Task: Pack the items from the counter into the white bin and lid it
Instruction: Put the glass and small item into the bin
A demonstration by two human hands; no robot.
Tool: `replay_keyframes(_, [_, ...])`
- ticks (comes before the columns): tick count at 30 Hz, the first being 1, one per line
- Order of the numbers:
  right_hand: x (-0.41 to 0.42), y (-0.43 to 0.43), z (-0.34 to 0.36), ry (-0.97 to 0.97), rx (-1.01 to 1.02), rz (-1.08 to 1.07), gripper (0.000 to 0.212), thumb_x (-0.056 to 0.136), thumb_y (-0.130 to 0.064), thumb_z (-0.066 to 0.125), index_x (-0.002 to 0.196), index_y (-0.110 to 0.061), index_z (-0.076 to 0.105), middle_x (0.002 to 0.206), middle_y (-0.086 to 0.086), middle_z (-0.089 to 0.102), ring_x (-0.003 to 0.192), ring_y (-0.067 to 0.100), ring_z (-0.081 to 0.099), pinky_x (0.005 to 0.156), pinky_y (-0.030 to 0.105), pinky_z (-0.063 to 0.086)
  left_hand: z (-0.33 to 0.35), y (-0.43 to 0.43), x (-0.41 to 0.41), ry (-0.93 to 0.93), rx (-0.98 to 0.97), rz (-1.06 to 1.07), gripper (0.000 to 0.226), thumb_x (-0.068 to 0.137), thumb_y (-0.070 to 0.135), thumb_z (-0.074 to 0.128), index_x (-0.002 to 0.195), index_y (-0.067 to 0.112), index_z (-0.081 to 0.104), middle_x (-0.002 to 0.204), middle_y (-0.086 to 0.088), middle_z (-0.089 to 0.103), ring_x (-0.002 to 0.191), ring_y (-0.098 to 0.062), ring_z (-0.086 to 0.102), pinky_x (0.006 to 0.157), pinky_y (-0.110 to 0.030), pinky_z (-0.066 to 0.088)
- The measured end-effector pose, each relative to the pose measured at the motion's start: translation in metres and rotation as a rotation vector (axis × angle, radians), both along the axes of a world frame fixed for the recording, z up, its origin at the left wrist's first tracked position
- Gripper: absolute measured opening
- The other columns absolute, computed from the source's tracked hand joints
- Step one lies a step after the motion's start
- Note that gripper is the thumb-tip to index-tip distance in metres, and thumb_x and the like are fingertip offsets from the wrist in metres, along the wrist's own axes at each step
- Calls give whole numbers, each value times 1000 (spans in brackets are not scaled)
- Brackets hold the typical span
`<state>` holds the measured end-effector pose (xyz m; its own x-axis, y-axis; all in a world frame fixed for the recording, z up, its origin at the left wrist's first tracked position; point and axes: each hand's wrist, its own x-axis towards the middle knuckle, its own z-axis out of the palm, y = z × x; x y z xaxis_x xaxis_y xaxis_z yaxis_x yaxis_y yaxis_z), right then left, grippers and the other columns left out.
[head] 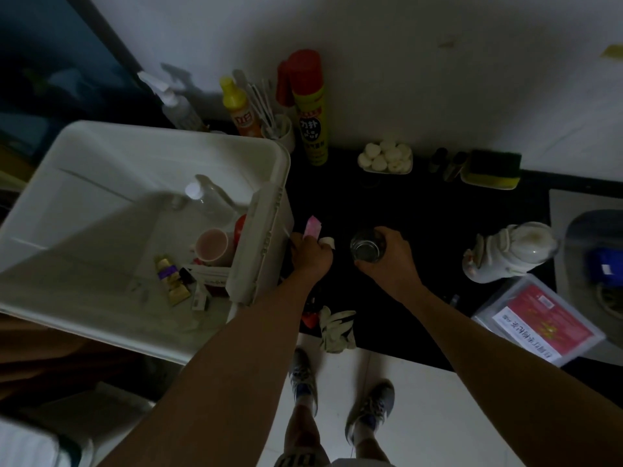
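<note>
Down nearest the body, a crumpled work glove (337, 328) hangs half over the front edge of the dark counter (424, 224), so a brushing forearm could knock it to the floor. Just beyond it the left hand (310, 254) is clenched around a small pink packet (313, 227) and a white piece I cannot identify, right beside the near wall of the white bin (101, 153). The right hand (387, 257) grasps a clear glass jar (366, 247) from the side, low over the counter. The bin sits to the left with a pink mug (212, 247), a clear bottle (205, 197) and a gold tube (172, 278) already inside; I cannot pick out its lid. Glass set down onto the mug could chip or crack, and the room is dim enough to misjudge the drop. To the right, a white flask (509, 252) lies on its side and may roll if nudged. Further back, the tall yellow spray can (310, 106) and a tray of white rounds (386, 158) wait by the wall; the can looks easy to topple when reached for.
</note>
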<state>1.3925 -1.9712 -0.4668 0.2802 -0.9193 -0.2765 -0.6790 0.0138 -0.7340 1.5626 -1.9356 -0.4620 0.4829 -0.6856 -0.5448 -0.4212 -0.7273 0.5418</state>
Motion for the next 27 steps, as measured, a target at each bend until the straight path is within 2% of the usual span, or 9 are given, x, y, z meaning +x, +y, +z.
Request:
replay_keyframes(3, [0, 2, 4, -11, -34, 13, 68, 51, -54, 73, 112, -31, 54, 109, -3, 62, 98, 17, 62, 84, 40, 56, 8, 5, -2, -31, -66, -14, 57, 93, 21, 46, 145, 5, 29, 142, -15, 26, 125, -35, 39, 110, -44, 34])
replay_keyframes(5, [0, 4, 11, -25, -63, 25, 62, 52, -51, 74, 107, -30, 55, 105, -5, 62, 96, 15, 62, 85, 41, 55, 14, 8, -5, -59, -120, -24, 57, 92, 20, 48, 144, 6, 32, 140, -14, 28, 121, -35, 42, 108, -45, 36])
replay_keyframes(10, [0, 8, 43, -49, -143, 37, 60, 57, -50, 76, 109, -28, 57, 106, -3, 63, 99, 15, 62, 88, 41, 54, 46, 14, -16, -136, -299, -135, 31, 90, 14, 51, 117, 1, 50, 129, -10, 33, 101, -32, 51, 93, -40, 47])
replay_keyframes(13, [0, 11, 66, -86, -205, 19, 52, 60, -50, 75, 104, -26, 59, 100, -5, 65, 95, 14, 63, 85, 43, 54, 71, 18, -27, -84, -411, -134, 16, 92, 10, 51, 103, 1, 56, 118, -5, 39, 94, -24, 55, 91, -37, 49])
replay_keyframes(17, [3, 23, 106, -102, -353, 33, 33, 65, -38, 76, 88, -24, 57, 91, 0, 65, 89, 22, 62, 82, 48, 51, 102, 24, -35, -27, -528, -93, 21, 96, 7, 42, 98, 0, 62, 111, -4, 43, 93, -16, 52, 92, -29, 46])
replay_keyframes(20, [5, 33, 131, -96, -432, 23, 41, 68, -32, 79, 100, -15, 60, 100, 2, 60, 98, 24, 56, 89, 45, 46, 129, 31, -25, -22, -600, -89, 19, 95, 2, 43, 95, 5, 62, 111, -6, 45, 94, -14, 51, 90, -25, 44])
replay_keyframes(23, [10, 35, 151, -109, -477, 21, 47, 69, -37, 78, 106, -13, 61, 101, 0, 60, 98, 19, 54, 90, 44, 47, 158, 37, -11, 18, -665, -125, 16, 90, 0, 46, 93, 12, 57, 106, -4, 49, 93, -13, 51, 83, -24, 43])
replay_keyframes(25, [17, 37, 166, -119, -494, 9, 57, 70, -36, 78, 115, -8, 58, 107, 6, 57, 102, 15, 47, 94, 41, 44, 179, 41, -1, 18, -726, -151, 14, 89, 4, 50, 97, 15, 57, 104, -3, 54, 92, -12, 52, 79, -22, 41])
replay_keyframes(27, [27, 39, 181, -128, -511, 13, 67, 68, -46, 73, 121, -10, 54, 114, 7, 53, 109, 15, 42, 97, 35, 38, 198, 45, 11, 9, -793, -168, 18, 88, 9, 55, 105, 16, 56, 103, -1, 58, 90, -11, 54, 74, -23, 42])
